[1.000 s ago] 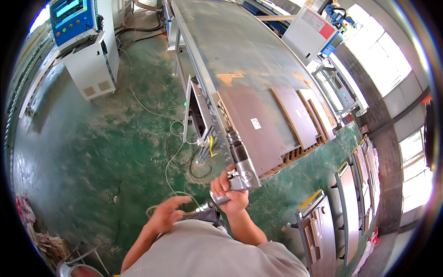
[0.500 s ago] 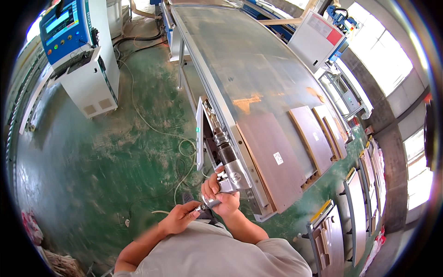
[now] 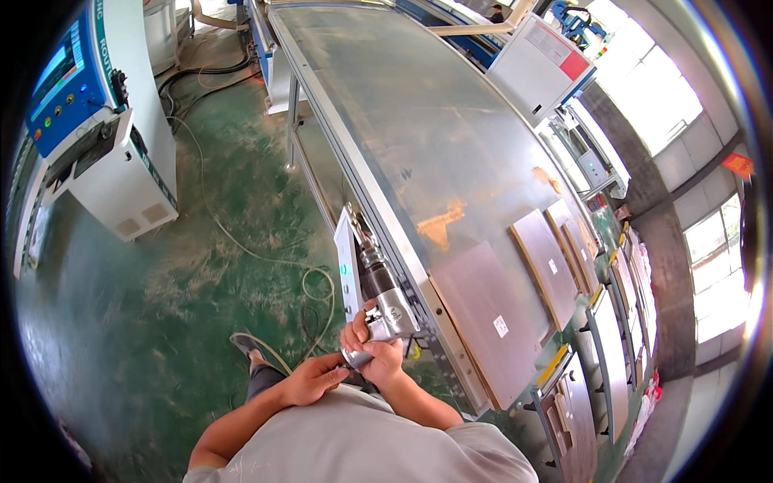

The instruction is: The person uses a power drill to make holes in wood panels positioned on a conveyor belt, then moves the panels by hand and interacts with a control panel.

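My right hand (image 3: 377,358) is wrapped round the handle of a silver and black air drill (image 3: 393,312). The drill points away from me, its chuck and long bit beside the table's metal edge. Directly below the handle, my left hand (image 3: 316,381) is closed with thumb and fingers pinched on the hose fitting at its base; the fingers mostly cover that fitting. A white control box (image 3: 347,270) with a green light sits just left of the drill, against the table frame.
Brown panels (image 3: 493,322) lie on the large grey table (image 3: 403,121). Panel racks (image 3: 568,414) stand to the right. A control cabinet (image 3: 121,181) is at the left. A thin hose (image 3: 233,237) winds over the green floor, near my foot (image 3: 245,344).
The view has shifted, and the cabinet now sits farther left. My left hand is closer against the drill's handle base, covering the fitting seen earlier. My foot has come into view.
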Demonstrator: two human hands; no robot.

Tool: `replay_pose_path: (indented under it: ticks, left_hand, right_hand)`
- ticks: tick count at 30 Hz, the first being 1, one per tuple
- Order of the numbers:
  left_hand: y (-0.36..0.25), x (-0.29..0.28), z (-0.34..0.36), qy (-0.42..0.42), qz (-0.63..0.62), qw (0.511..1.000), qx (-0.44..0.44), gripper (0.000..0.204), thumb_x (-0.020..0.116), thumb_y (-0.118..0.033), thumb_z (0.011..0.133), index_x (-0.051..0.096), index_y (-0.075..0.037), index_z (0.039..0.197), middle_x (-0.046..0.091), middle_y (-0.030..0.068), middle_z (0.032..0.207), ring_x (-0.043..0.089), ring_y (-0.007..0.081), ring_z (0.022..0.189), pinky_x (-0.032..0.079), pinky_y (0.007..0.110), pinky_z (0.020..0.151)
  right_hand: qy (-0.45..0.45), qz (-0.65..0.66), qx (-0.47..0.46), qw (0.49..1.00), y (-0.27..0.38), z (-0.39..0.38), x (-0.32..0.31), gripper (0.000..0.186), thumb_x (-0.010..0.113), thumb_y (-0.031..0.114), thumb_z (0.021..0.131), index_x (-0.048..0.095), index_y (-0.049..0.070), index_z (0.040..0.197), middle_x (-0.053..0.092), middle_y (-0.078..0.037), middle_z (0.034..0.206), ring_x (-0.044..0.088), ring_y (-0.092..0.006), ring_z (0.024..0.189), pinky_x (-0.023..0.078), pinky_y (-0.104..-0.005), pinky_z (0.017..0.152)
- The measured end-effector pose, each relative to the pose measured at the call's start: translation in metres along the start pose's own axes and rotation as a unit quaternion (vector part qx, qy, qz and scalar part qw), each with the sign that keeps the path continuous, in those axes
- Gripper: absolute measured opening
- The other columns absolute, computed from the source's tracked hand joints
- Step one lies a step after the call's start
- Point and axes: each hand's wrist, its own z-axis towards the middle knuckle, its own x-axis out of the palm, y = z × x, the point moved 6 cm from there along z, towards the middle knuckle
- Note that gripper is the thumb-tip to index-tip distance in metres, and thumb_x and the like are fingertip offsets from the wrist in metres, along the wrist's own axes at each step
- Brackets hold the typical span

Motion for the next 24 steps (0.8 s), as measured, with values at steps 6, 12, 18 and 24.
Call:
replay_pose_path:
  ticks: [6,12,18,24]
  left_hand:
    - [-0.031,-0.113,0.009,0.089,0.004,0.996,-0.023,0.026,0.050,-0.031,0.104,0.057,-0.007,0.102,0.042,-0.0060,0.071,0.037,0.0047,0.064,0.031,0.023,0.056]
    - [-0.068,-0.214,-0.009,0.167,-0.041,0.983,-0.061,0.027,0.047,-0.032,0.105,0.056,-0.007,0.107,0.037,-0.0062,0.068,0.033,0.0058,0.059,0.027,0.024,0.053]
    - [-0.107,-0.262,-0.006,0.211,-0.045,0.974,-0.063,0.024,0.046,-0.029,0.106,0.054,-0.007,0.101,0.036,-0.0055,0.069,0.032,0.0063,0.059,0.027,0.024,0.054]
    - [-0.128,-0.282,0.008,0.223,-0.018,0.973,-0.056,0.022,0.047,-0.027,0.106,0.054,-0.007,0.101,0.035,-0.0056,0.069,0.031,0.0061,0.060,0.028,0.024,0.055]
  right_hand:
    - [-0.040,-0.005,-0.052,0.998,-0.063,0.078,0.017,0.062,0.062,0.004,0.071,0.046,0.010,0.130,0.048,-0.004,0.082,0.046,-0.0169,0.071,0.040,-0.0329,0.067]
    - [-0.106,0.010,-0.050,0.993,-0.130,0.154,0.057,0.058,0.059,0.004,0.070,0.044,0.007,0.126,0.049,-0.007,0.083,0.047,-0.0180,0.071,0.040,-0.0345,0.068]
    - [-0.110,-0.036,-0.078,0.990,-0.143,0.198,0.097,0.060,0.060,0.004,0.070,0.043,0.007,0.127,0.048,-0.007,0.083,0.047,-0.0187,0.072,0.041,-0.0349,0.070]
    - [-0.120,-0.051,-0.113,0.985,-0.141,0.219,0.098,0.061,0.058,0.004,0.070,0.042,0.008,0.128,0.048,-0.007,0.084,0.047,-0.0190,0.073,0.041,-0.0359,0.070]
